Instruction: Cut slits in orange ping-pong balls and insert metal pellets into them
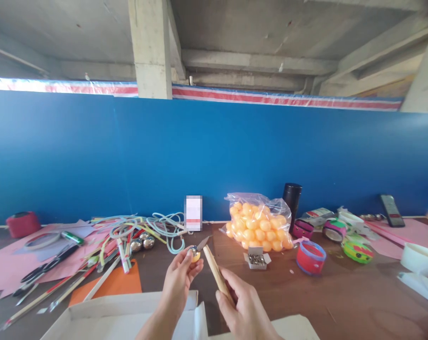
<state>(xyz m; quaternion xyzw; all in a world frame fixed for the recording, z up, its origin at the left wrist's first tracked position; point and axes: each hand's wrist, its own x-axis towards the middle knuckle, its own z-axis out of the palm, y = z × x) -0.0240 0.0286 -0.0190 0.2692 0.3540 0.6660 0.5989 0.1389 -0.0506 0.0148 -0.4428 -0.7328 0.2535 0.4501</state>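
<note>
My left hand (pixel 180 276) pinches a small ball (pixel 195 255), shiny silver on top and yellow-orange below, between thumb and fingers. My right hand (pixel 240 302) is closed around the wooden handle (pixel 216 271) of what looks like a knife. A dark pointed blade (pixel 202 243) shows at the handle's far end, angled toward the ball. Whether the blade touches the ball, I cannot tell. Under both wrists lies an open white cardboard box (pixel 104 309). Just beyond the right hand stands a small open box of metal bits (pixel 258 260).
A clear bag of orange balls (pixel 256 226) stands before the blue partition (pixel 214 156), beside a black cylinder (pixel 292 203). Leftward lie tubing (pixel 160 224), scissors (pixel 40 271), silver balls (pixel 142 242) and coloured paper (pixel 111 283). Tape rolls (pixel 311 257) and a phone (pixel 392 210) are rightward.
</note>
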